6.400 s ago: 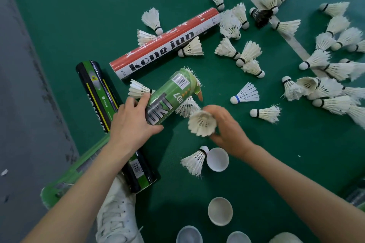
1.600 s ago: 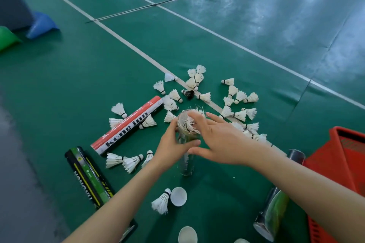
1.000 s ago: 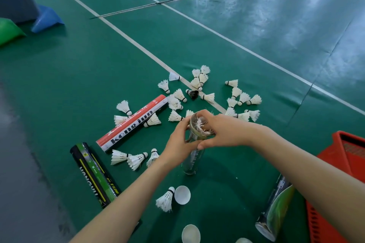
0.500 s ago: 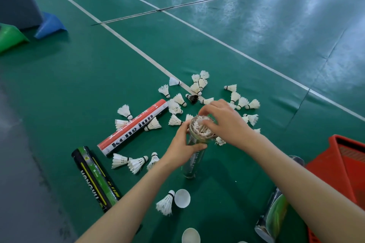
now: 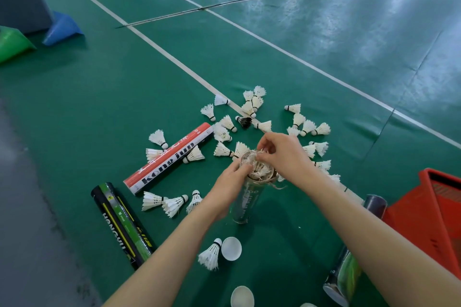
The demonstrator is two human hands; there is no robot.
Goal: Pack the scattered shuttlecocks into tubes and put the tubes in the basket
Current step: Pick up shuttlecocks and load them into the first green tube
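Note:
A green tube point(image 5: 245, 200) stands upright on the green floor, its open top stuffed with white feathers. My left hand point(image 5: 228, 184) grips the tube near its rim. My right hand point(image 5: 284, 154) hovers over the opening, fingers curled and pinching the feathers of the top shuttlecock point(image 5: 260, 166). Several loose white shuttlecocks point(image 5: 308, 127) lie scattered beyond the tube, with a black one point(image 5: 244, 121) among them. A red basket point(image 5: 434, 209) sits at the right edge.
A red-and-white tube point(image 5: 169, 158) and a black-green tube point(image 5: 122, 223) lie at the left. Another green tube point(image 5: 344, 274) lies at lower right by the basket. White caps point(image 5: 231, 248) and a shuttlecock point(image 5: 210, 254) lie near me. Grey, blue and green objects stand far left.
My right hand has shifted from pressing on the tube's top to pinching feathers at its rim. My left hand keeps holding the upright tube.

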